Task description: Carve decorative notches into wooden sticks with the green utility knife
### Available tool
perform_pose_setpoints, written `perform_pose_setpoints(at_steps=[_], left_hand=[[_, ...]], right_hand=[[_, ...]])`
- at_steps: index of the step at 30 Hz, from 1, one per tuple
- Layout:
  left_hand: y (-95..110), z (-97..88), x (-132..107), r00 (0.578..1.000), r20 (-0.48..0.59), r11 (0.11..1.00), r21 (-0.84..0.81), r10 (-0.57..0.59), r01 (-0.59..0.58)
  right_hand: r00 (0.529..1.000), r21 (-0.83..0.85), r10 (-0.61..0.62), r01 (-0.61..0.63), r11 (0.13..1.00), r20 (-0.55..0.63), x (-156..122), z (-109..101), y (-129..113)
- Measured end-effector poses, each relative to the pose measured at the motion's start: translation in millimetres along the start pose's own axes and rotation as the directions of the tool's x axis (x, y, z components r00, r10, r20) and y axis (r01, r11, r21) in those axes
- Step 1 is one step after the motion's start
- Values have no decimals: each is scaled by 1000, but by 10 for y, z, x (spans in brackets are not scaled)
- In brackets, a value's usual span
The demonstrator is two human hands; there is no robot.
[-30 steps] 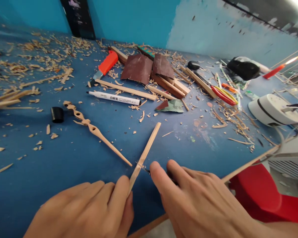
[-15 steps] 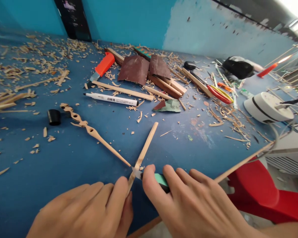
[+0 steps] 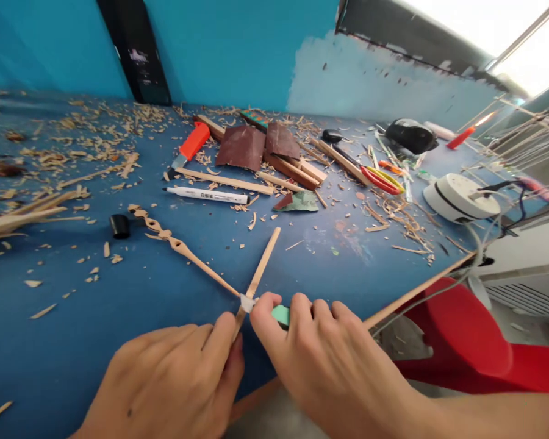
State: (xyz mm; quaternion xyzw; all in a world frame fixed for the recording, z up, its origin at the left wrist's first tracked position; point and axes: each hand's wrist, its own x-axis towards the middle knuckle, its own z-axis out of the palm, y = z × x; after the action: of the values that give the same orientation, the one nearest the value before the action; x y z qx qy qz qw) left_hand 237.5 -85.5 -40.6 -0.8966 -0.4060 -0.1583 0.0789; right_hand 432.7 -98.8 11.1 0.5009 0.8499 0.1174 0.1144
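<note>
My left hand [image 3: 174, 381] is closed round the near end of a thin wooden stick [image 3: 263, 265] that points away across the blue table [image 3: 165, 292]. Closed on a small knife with a green handle [image 3: 281, 314], my right hand [image 3: 329, 360] has the blade lying against the stick just past my left fingertips. A carved wooden stick with a twisted, pierced end [image 3: 178, 249] lies on the table to the left, its thin tip close to the blade.
A white marker [image 3: 205, 195], a black cap [image 3: 119, 226], an orange-handled knife [image 3: 190, 145], sandpaper sheets [image 3: 244, 146], wood strips, red-and-yellow scissors [image 3: 379, 178] and a white round device [image 3: 460, 198] lie further back. Shavings litter the table. A red chair [image 3: 466, 347] stands at the right.
The knife blade has slid leftward onto the stick and its green handle has come into sight. The view has tilted up and shifted slightly.
</note>
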Motion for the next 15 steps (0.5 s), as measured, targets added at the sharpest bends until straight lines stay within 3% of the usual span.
perform_pose_setpoints(at_steps=[7, 15], left_hand=[[32, -106, 181, 999, 50, 999, -35, -3, 4], [1, 7, 113, 1000, 16, 1000, 3, -1, 1]], right_hand=[[999, -153, -12, 7, 988, -37, 36, 41, 4], [990, 95, -79, 91, 991, -119, -36, 192, 222]])
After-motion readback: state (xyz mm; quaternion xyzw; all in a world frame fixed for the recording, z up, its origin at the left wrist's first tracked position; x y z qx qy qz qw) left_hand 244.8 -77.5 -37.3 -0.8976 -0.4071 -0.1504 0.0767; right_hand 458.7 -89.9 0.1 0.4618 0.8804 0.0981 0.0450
